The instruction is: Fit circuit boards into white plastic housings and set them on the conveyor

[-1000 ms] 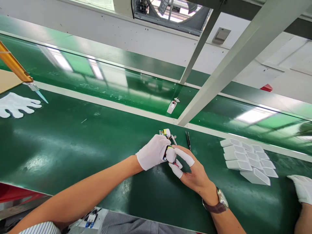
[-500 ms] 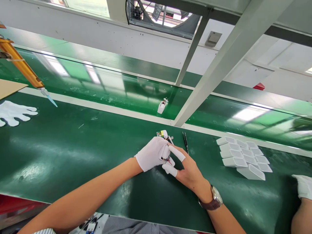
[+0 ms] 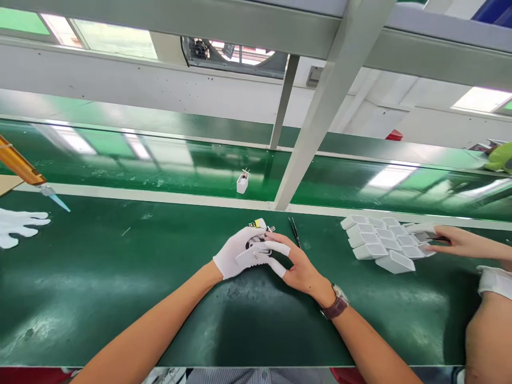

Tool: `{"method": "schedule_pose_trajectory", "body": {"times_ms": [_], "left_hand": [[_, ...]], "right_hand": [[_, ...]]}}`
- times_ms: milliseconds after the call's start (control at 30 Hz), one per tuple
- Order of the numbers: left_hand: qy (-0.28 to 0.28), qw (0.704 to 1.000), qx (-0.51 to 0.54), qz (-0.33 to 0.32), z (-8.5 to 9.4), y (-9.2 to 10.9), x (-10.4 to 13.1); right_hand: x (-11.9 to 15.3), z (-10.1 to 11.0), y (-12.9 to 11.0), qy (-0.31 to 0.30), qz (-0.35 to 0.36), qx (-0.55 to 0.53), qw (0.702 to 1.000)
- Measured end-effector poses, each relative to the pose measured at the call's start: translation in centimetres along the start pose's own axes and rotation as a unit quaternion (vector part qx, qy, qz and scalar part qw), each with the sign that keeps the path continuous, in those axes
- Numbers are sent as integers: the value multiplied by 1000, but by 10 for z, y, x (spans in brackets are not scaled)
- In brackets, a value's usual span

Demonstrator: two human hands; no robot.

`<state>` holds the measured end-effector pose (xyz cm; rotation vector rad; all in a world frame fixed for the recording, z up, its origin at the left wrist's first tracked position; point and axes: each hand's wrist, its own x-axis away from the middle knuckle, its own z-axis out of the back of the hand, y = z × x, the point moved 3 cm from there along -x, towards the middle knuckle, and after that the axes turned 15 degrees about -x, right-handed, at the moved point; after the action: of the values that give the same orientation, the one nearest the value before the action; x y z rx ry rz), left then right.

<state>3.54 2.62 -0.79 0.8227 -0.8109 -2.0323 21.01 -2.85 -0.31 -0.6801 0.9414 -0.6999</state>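
Note:
A small white charger housing [image 3: 251, 255] lies between my two hands, a flat white face and some dark inner parts showing. My left hand [image 3: 233, 257], in a white glove, is wrapped round it from the left. My right hand [image 3: 302, 273], with white covers on some fingers, pinches its right end with thumb and fingertips. Just beyond my hands is a small circuit board [image 3: 258, 223] with a yellow-wrapped part, partly hidden by my fingers. Black tweezers [image 3: 295, 232] lie behind my right hand.
A co-worker's hand [image 3: 454, 240] reaches into rows of open white cases [image 3: 370, 240] at right. Another white housing with prongs [image 3: 242, 182] stands on the green strip beyond the rail. A slanted post [image 3: 310, 122] rises ahead. At left are an amber dispenser [image 3: 24, 162] and a white glove [image 3: 20, 224].
The housing has turned in my hands, so a flat white face now shows. A co-worker's hand has come in at the white cases. My view has shifted and levelled.

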Motion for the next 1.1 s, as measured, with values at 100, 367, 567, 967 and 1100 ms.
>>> {"method": "schedule_pose_trajectory", "body": {"times_ms": [100,367,567,967,1100], "left_hand": [[2,999,37,3,7,-4,2],[32,994,30,103,50,-3,5],[-31,992,-121,22,36,11,8],[-74,978,73,179,5,-1,11],[-62,961,128,239,0,-3,11]], "right_hand": [[-1,-3,0,-12,18,27,999],[5,-4,-1,16,47,102,994],[10,-6,4,5,81,121,989],[17,-12,12,-24,24,120,992],[18,-14,11,-25,17,118,993]]}}
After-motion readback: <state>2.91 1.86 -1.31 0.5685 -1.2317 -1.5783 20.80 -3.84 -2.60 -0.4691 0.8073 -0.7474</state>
